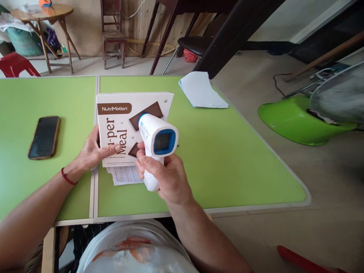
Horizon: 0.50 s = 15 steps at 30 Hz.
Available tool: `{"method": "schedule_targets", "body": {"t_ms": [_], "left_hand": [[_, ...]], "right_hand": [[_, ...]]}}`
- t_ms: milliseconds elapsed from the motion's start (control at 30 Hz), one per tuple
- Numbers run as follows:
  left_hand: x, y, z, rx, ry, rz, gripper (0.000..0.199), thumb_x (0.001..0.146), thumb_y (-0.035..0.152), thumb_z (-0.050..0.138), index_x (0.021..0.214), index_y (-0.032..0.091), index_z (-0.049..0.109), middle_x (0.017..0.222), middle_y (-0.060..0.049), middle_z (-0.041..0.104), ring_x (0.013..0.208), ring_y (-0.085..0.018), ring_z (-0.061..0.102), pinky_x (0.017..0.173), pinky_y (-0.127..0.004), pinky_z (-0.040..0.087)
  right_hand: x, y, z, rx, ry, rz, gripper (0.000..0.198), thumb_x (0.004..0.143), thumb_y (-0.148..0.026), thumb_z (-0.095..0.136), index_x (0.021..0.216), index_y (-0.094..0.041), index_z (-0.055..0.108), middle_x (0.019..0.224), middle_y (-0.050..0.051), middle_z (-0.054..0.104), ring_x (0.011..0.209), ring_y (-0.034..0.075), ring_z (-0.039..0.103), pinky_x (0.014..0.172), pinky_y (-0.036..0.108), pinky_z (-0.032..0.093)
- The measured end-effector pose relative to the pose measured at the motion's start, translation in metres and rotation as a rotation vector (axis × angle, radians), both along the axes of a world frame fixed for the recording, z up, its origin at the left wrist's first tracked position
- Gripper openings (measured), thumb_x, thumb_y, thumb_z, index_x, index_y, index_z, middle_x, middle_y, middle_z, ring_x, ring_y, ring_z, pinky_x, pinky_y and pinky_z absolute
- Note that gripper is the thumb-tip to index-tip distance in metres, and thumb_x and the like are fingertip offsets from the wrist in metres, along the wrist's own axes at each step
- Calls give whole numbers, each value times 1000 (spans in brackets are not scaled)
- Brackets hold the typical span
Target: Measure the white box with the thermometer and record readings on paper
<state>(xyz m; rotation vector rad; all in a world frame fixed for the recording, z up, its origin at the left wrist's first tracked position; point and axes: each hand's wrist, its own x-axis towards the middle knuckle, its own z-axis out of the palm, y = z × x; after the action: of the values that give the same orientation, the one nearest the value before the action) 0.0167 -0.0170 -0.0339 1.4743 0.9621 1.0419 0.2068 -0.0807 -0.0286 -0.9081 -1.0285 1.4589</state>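
Observation:
My right hand [167,174] is wrapped round the handle of a white and blue infrared thermometer [148,131]. Its small dark screen faces me, and its front end points at a white NutriMotion box [113,127]. My left hand [98,146] grips that box by its left edge, with the thumb lying across the front. The box is held up over the table, its brown lettering toward me and partly hidden by the thermometer. Beneath its lower edge shows a sheet of handwritten paper [126,176].
A phone [44,137] in a brown case lies on the green table [227,170] at the left. White papers [200,89] rest near the far edge. Beyond stand a wooden chair [113,38], a round table [57,12] and, at right, a bright green basin-like object [295,121].

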Motion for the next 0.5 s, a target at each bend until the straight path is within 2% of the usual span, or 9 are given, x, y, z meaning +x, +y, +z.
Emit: {"method": "schedule_targets", "body": {"t_ms": [367,500], "left_hand": [[1,1,4,19,2,-39,50,70,38,81,108,16,56,98,-10,68,85,-28,67,70,-40,57],[2,1,7,-7,-40,-38,54,68,37,83,109,16,55,106,-12,68,89,-30,67,73,-42,58]], "right_hand": [[-4,0,0,8,9,-1,31,79,-39,73,101,-23,58,67,-4,55,54,12,48,51,29,39],[-5,0,0,33,-1,-2,27,80,-39,72,98,-23,59,65,-4,54,54,12,48,51,29,39]]}}
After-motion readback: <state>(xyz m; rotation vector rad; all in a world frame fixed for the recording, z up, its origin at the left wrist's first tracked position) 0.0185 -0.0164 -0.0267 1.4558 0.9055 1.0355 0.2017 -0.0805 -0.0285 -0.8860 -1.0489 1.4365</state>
